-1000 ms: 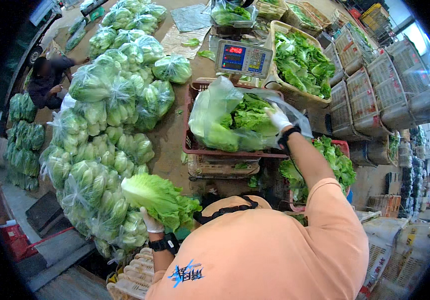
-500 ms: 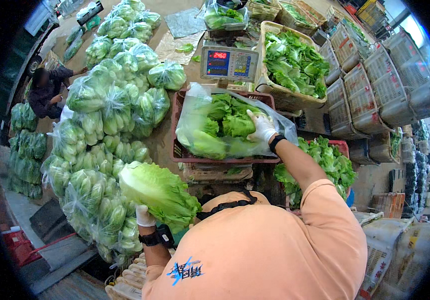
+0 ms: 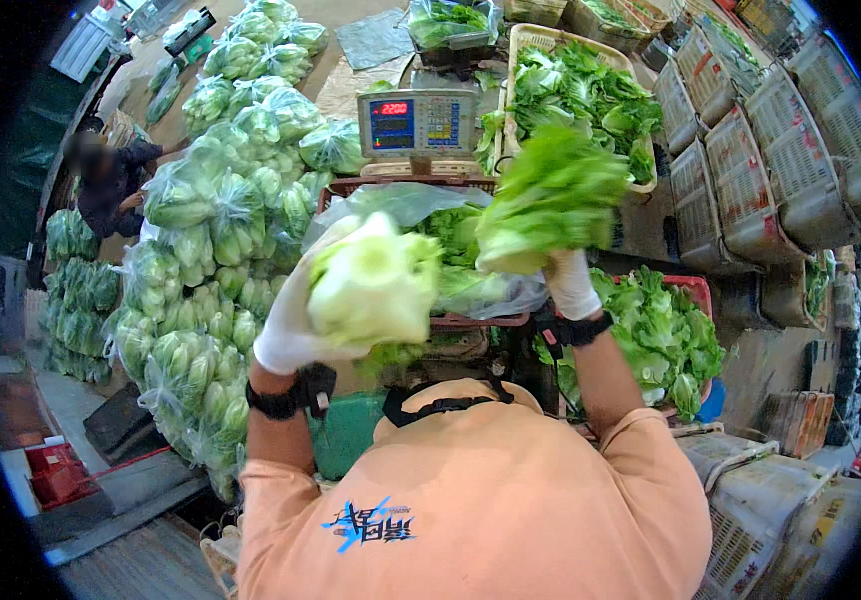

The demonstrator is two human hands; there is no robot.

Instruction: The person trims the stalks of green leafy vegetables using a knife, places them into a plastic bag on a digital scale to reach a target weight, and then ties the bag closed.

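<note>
From my remote seat I have both gloved hands raised near the middle of the frame, each with a head of lettuce. The left hand (image 3: 295, 325) cups the pale-based lettuce (image 3: 375, 285), its cut stem end turned up toward me, the palm along its left side and underside with the fingers curled beneath. The right hand (image 3: 572, 285) grips the leafy lettuce (image 3: 555, 195) low down, leaves fanned upward; motion blur and foliage hide those fingers, so I can't fairly say how tightly they close.

To handle these well, I'd keep the load on the firm stem ends, squeeze lightly, and keep the loose leaves clear of the clear plastic bag (image 3: 390, 203), whose film could snag.

That bag lies spread with lettuce in the dark red crate (image 3: 345, 185) at centre, just below the scale (image 3: 417, 123). A pale crate (image 3: 512, 80) of greens sits upper right of centre; loose lettuce (image 3: 655, 335) heaps at right of centre. Bagged vegetables (image 3: 220, 220) pile down the left, a co-worker (image 3: 115, 185) crouches beyond them, and stacked crates (image 3: 740, 190) line the right above the brownish floor (image 3: 750, 360).
</note>
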